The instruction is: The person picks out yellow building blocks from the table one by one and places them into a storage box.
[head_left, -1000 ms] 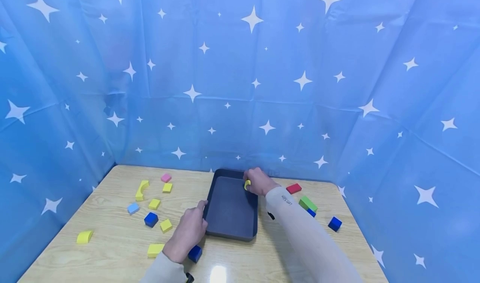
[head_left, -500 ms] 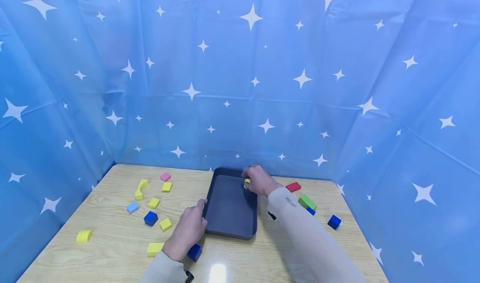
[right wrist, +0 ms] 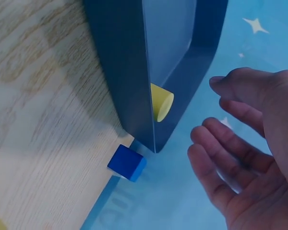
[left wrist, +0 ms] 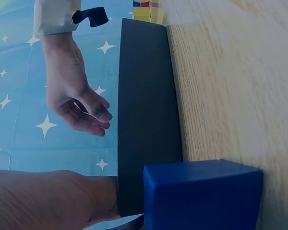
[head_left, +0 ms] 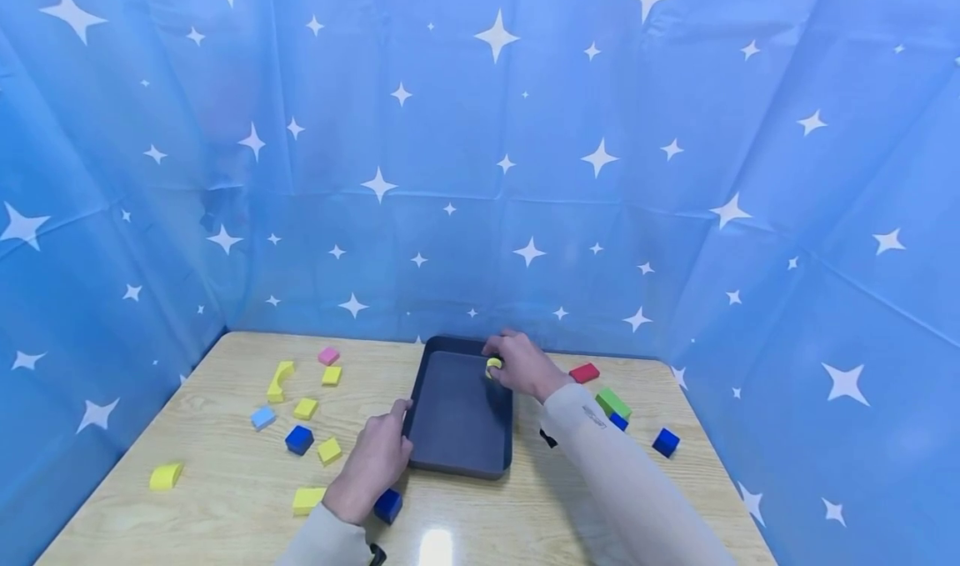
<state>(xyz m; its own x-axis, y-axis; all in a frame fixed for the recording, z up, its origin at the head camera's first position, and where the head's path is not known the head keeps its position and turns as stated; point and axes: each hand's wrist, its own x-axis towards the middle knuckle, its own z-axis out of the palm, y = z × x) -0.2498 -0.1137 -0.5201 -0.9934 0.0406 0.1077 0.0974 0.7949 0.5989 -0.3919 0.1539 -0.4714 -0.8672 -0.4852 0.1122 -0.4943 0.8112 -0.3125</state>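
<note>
My right hand (head_left: 522,363) hovers over the far right corner of a dark rectangular tray (head_left: 452,416) on a wood-grain bench (head_left: 225,516), its fingers loosely curved and holding nothing. The right wrist view shows them apart from the yellow cylinder (right wrist: 161,103), which sits inside the tray by the corner, apparently upright. My left hand (head_left: 373,459) touches the tray's left edge; its fingertips are partly hidden, so I cannot tell whether it grips.

By my reading, the work is at an early stage. The cylinder is the only piece I can make out in the tray, and its placing looks done; most of the tray's floor lies bare.

Outside, the rest remains loose. To the left lie a yellow arch block (head_left: 280,383), a pink block (head_left: 328,355), a light blue block (head_left: 263,418) and a yellow half-round block (head_left: 166,476), among other yellow and blue pieces. A dark blue cube (head_left: 387,507) sits near my left hand. To the right are a red block (head_left: 583,373), a green block (head_left: 615,403) and more blue ones.
</note>
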